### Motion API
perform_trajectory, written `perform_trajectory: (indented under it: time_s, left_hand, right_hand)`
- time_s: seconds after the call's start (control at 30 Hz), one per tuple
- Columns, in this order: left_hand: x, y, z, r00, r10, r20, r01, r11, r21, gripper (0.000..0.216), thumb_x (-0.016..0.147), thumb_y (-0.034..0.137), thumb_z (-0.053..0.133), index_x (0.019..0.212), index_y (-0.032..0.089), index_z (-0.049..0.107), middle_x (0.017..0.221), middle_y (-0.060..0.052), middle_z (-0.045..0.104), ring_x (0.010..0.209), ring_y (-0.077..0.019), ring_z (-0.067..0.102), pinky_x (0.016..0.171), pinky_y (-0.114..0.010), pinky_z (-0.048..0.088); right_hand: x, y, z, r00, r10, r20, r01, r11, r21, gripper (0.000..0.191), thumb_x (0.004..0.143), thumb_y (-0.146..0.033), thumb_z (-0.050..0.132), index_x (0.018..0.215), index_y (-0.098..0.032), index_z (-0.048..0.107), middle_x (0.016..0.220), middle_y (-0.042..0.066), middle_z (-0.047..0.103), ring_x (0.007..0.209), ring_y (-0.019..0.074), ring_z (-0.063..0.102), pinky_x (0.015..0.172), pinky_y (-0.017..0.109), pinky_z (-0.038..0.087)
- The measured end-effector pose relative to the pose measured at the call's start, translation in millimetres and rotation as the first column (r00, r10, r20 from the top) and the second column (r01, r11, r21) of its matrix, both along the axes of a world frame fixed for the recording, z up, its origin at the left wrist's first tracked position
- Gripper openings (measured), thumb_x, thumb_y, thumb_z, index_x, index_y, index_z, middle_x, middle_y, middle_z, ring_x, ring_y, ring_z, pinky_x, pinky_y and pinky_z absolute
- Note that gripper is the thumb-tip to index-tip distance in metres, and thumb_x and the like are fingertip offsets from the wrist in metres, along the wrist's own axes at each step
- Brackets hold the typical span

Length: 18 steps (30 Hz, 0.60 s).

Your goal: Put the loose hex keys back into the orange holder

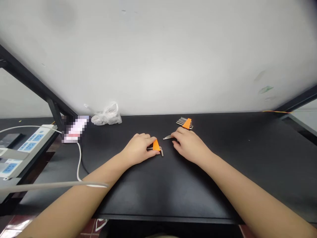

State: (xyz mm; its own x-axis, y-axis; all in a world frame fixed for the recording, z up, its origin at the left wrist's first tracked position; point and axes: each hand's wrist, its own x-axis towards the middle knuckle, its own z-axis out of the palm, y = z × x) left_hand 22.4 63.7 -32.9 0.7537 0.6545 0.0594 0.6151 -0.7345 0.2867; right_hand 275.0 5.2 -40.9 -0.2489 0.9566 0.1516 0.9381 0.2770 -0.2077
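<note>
The thumb and fingers of my left hand (138,149) were closed narrowly on an orange holder (156,144), pinching it just above the black table (153,188). A bent metal key (162,152) stuck out of its right side, and a thin length of metal showed at its left, partly hidden by my fingers. My right hand (189,144) was just across from it, fingertips drawn close around a few thin hex keys (167,137) whose ends pointed toward the left; I could not tell how many lay under my fingers. Just beyond that hand, a second orange holder (187,123) lay on the table with a row of keys fanned through it. Farther off to the left, a crumpled plastic bag (107,115) rested against the pale wall (158,59). Near the table's left edge ran a white cable (79,162), with a power strip (32,145) beyond.
</note>
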Motion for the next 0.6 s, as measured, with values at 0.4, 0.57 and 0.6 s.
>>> perform_trajectory:
  time_s: [0.4,0.57,0.6]
  left_hand:
    - [0.3,-0.9,-4.7,0.998,0.029,0.050,-0.030,0.999,0.031,0.039,0.086,0.052,0.074,0.115,0.027,0.066,0.094,-0.003,0.063,0.089,-0.0216,0.060,0.079,-0.034,0.041]
    - [0.9,-1.1,-5.4,0.999,-0.011,0.041,0.007,0.997,0.079,0.036,0.087,0.049,0.073,0.113,0.025,0.065,0.093,-0.003,0.064,0.088,-0.0214,0.060,0.081,-0.035,0.043]
    - [0.8,-1.1,-5.6,0.999,-0.017,0.041,0.013,0.996,0.084,0.036,0.087,0.048,0.073,0.113,0.025,0.065,0.093,-0.003,0.064,0.088,-0.0212,0.060,0.082,-0.035,0.043]
  right_hand:
    - [-13.0,-13.5,7.5,0.999,0.033,0.025,-0.030,0.993,-0.110,0.007,0.086,-0.017,0.060,0.080,-0.021,0.059,0.088,0.004,0.063,0.063,0.0145,0.056,0.058,0.029,0.039]
    - [-15.8,-15.3,8.2,0.996,0.088,-0.013,-0.089,0.990,-0.107,0.008,0.087,-0.016,0.057,0.082,-0.021,0.056,0.080,0.002,0.063,0.064,0.0153,0.056,0.058,0.028,0.036]
    - [-15.3,-15.0,7.5,0.993,0.112,-0.026,-0.114,0.989,-0.095,0.008,0.087,-0.015,0.056,0.083,-0.021,0.056,0.081,0.002,0.063,0.065,0.0155,0.056,0.058,0.028,0.037]
